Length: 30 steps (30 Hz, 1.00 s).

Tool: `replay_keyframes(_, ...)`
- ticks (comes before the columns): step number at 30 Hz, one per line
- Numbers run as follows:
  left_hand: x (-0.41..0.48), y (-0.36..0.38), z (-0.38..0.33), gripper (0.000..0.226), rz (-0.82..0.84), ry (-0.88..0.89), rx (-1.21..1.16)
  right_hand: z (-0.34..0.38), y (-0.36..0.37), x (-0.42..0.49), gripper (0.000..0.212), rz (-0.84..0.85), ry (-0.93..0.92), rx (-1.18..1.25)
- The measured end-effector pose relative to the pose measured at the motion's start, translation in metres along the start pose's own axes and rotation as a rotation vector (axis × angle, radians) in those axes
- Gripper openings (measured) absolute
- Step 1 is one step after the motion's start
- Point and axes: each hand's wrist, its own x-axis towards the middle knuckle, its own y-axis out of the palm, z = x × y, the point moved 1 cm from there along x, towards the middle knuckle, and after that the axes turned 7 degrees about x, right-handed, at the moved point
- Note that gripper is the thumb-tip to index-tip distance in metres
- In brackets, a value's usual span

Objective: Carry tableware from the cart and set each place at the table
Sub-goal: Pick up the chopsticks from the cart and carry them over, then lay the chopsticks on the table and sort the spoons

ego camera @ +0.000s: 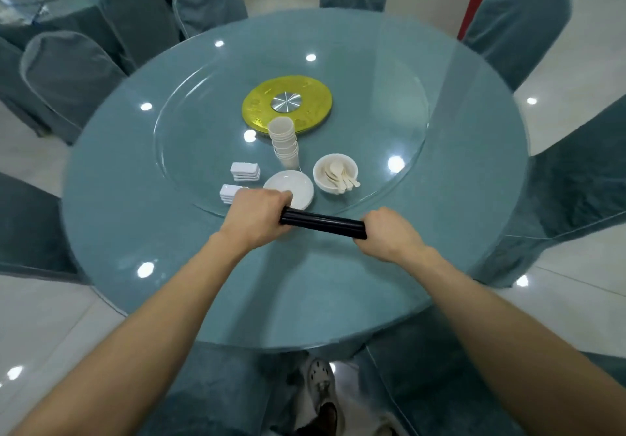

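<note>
There is only one view, from a camera worn on the person's head. It looks forward and steeply down over the round surface [457,198], from its near edge. The wide lens bends the edges of the frame. Both forearms enter from the lower corners and meet near the centre. The bottom centre shows the floor [44,317] and a shoe [320,385], so the camera stands close above the near rim.

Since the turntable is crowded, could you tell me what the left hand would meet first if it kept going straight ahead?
Probably the stack of white plates just beyond the left hand; height above them is unclear.
</note>
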Motion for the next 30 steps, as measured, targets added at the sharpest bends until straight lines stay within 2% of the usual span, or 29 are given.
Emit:
replay_keyframes(1,0.005,-0.001,0.011,0.036,-0.062,-0.011,-0.058,0.004,-0.001,0.008,0.03,-0.012,0.018,0.013)
replay_keyframes(3,0.015,-0.001,0.036,0.073,-0.134,-0.02,-0.136,0.01,-0.003,0.027,0.03,-0.034,0.063,0.056)
replay_keyframes(5,0.023,-0.003,0.056,0.091,-0.197,-0.072,-0.21,0.013,-0.005,0.043,0.03,-0.061,0.126,0.085)
replay_keyframes(8,0.03,-0.005,0.069,0.084,-0.273,-0.185,-0.281,0.007,-0.013,0.058,0.03,-0.123,0.265,0.196)
replay_keyframes(11,0.04,-0.001,0.078,0.072,-0.246,-0.222,-0.298,-0.005,-0.021,0.076,0.026,-0.174,0.365,0.273)
replay_keyframes(16,0.057,0.016,0.075,0.05,-0.087,-0.152,-0.331,-0.03,-0.024,0.098,0.027,-0.227,0.425,0.32)
replay_keyframes(22,0.084,0.034,0.054,0.04,0.049,-0.054,-0.33,-0.058,-0.016,0.13,0.022,-0.228,0.504,0.412)
replay_keyframes(24,0.095,0.043,0.047,0.05,0.113,-0.035,-0.318,-0.065,-0.012,0.143,0.02,-0.219,0.517,0.438)
replay_keyframes(27,0.112,0.056,0.033,0.087,0.229,0.0,-0.28,-0.075,-0.005,0.162,0.019,-0.194,0.545,0.466)
replay_keyframes(30,0.137,0.072,0.015,0.111,0.287,0.063,-0.296,-0.085,0.002,0.179,0.025,-0.163,0.552,0.467)
